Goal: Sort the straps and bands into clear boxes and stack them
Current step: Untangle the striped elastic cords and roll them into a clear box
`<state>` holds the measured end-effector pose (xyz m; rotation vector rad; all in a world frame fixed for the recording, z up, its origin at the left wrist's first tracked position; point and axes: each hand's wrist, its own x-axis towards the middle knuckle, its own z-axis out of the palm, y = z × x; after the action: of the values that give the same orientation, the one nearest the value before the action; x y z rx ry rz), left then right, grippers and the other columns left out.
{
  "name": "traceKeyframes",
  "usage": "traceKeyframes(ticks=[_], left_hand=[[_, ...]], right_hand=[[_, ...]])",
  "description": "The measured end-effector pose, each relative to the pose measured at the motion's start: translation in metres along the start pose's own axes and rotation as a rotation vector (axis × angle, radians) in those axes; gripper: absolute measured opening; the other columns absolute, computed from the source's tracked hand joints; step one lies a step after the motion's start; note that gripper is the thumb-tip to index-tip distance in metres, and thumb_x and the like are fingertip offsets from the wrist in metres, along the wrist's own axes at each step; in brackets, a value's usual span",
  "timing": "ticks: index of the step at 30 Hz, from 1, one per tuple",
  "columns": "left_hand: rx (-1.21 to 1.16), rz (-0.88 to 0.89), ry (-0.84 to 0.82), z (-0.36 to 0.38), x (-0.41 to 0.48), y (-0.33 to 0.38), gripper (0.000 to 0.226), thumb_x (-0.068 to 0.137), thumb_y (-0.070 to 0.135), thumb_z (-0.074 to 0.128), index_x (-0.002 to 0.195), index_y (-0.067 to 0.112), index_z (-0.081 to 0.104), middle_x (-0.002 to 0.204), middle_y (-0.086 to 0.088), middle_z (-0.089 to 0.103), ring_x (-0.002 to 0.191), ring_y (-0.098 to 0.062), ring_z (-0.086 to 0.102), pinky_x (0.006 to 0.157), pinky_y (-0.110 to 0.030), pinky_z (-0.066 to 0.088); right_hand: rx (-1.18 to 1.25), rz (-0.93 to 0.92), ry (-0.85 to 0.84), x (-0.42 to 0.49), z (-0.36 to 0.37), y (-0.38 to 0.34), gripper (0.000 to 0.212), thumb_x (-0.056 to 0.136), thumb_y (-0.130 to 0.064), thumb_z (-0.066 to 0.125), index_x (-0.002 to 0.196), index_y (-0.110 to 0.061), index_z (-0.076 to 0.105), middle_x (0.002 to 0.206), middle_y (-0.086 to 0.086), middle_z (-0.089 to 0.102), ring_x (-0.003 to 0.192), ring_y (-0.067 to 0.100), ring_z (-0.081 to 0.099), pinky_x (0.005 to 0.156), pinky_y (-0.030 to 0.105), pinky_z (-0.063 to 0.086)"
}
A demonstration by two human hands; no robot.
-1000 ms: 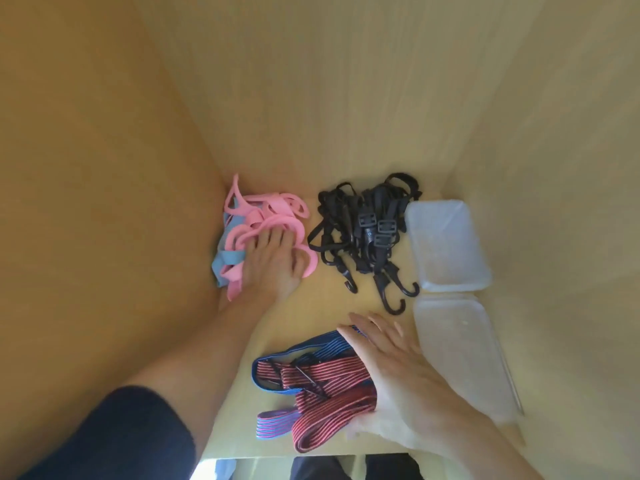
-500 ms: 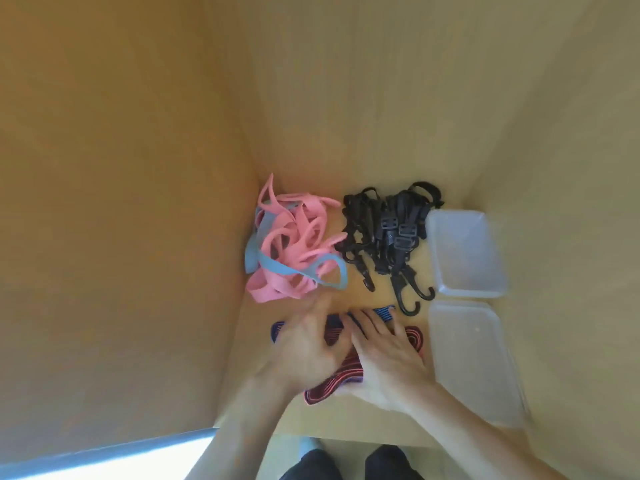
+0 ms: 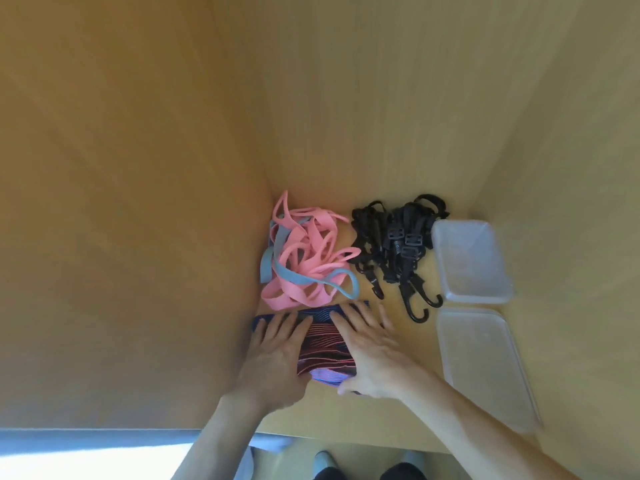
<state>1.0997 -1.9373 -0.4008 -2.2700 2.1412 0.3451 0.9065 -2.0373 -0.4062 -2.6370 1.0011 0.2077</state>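
From the head view, both hands lie flat on a folded bundle of red-and-blue striped bands (image 3: 322, 344) on the wooden shelf floor (image 3: 329, 419), close to the left wall. The left hand (image 3: 273, 355) presses on the bundle's left side with straight fingers, gripping nothing. The right hand (image 3: 374, 351) presses on the right side, fingers straight and spread, thumb stretched along the near edge, also gripping nothing. Just behind the bundle and touching its far edge is a loose heap of pink and light-blue bands (image 3: 304, 261) in the left rear corner. To the right of that heap lies a tangle of black straps (image 3: 394, 244) with buckles and hooks, the hooks pointing toward the person. Against the right wall sits an open clear box (image 3: 471, 268), showing only its own frosted bottom; the black straps touch its left rim. Nearer, just in front of it, lies a second clear piece (image 3: 485, 368), flatter, either a lid or an upturned box, I cannot tell which
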Motion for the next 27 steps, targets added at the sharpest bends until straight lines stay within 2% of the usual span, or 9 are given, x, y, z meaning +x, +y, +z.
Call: traceKeyframes(ticks=[4,7,10,13,16,22,27], left_hand=[[-0.027,-0.085,-0.071,0.006,0.002,0.006,0.118,0.059,0.088,0.043,0.159,0.04,0.002,0.167,0.006,0.002,0.153,-0.02,-0.006,0.124,-0.052,-0.003],[-0.072,-0.118,-0.087,0.019,0.005,0.006,0.122,0.055,0.094,0.045,0.155,0.048,-0.009,0.166,0.011,-0.007,0.153,-0.023,-0.012,0.124,-0.054,-0.005],[-0.108,-0.117,-0.044,0.028,0.007,0.0,0.12,0.055,0.093,0.049,0.154,0.05,-0.004,0.163,0.013,0.003,0.152,-0.026,-0.004,0.124,-0.052,-0.001],[-0.144,-0.103,0.0,0.032,0.005,-0.002,0.118,0.054,0.092,0.053,0.154,0.049,0.006,0.16,0.014,0.014,0.15,-0.025,0.005,0.124,-0.051,0.009],[-0.147,-0.097,0.009,0.032,0.002,-0.002,0.114,0.058,0.091,0.052,0.154,0.05,0.008,0.157,0.016,0.017,0.147,-0.024,0.009,0.124,-0.048,0.012],[-0.163,-0.055,0.029,0.029,0.009,-0.002,0.107,0.065,0.09,0.052,0.155,0.045,0.018,0.156,0.015,0.024,0.146,-0.022,0.013,0.123,-0.045,0.01],[-0.146,-0.017,0.039,0.02,0.039,-0.01,0.106,0.067,0.086,0.058,0.156,0.041,0.022,0.152,0.011,0.033,0.142,-0.024,0.022,0.121,-0.045,0.018]], right_hand=[[0.024,0.028,-0.056,-0.005,0.001,0.013,0.147,0.055,-0.077,0.079,0.16,-0.025,-0.009,0.168,0.0,-0.013,0.154,0.024,-0.016,0.123,0.054,-0.011],[0.068,0.046,-0.064,-0.003,0.01,0.01,0.148,0.054,-0.08,0.077,0.159,-0.029,-0.012,0.168,-0.004,-0.017,0.153,0.024,-0.021,0.123,0.055,-0.008],[0.087,0.079,-0.014,-0.001,0.018,0.007,0.141,0.057,-0.084,0.071,0.16,-0.029,-0.008,0.169,-0.007,-0.009,0.154,0.022,-0.017,0.124,0.054,-0.001],[0.082,0.097,0.03,-0.002,0.021,0.007,0.133,0.06,-0.084,0.066,0.16,-0.026,0.002,0.166,-0.008,0.006,0.153,0.021,0.0,0.123,0.05,0.011],[0.075,0.104,0.105,-0.007,0.024,0.004,0.119,0.064,-0.083,0.06,0.158,-0.025,0.016,0.156,-0.01,0.022,0.145,0.019,0.017,0.118,0.043,0.021],[0.103,0.121,0.211,-0.016,0.031,0.003,0.098,0.072,-0.079,0.046,0.152,-0.026,0.032,0.149,-0.012,0.034,0.139,0.019,0.029,0.117,0.04,0.022],[0.069,0.141,0.217,0.003,0.021,0.012,0.098,0.078,-0.077,0.051,0.156,-0.023,0.026,0.152,-0.009,0.033,0.14,0.021,0.026,0.118,0.041,0.021]])
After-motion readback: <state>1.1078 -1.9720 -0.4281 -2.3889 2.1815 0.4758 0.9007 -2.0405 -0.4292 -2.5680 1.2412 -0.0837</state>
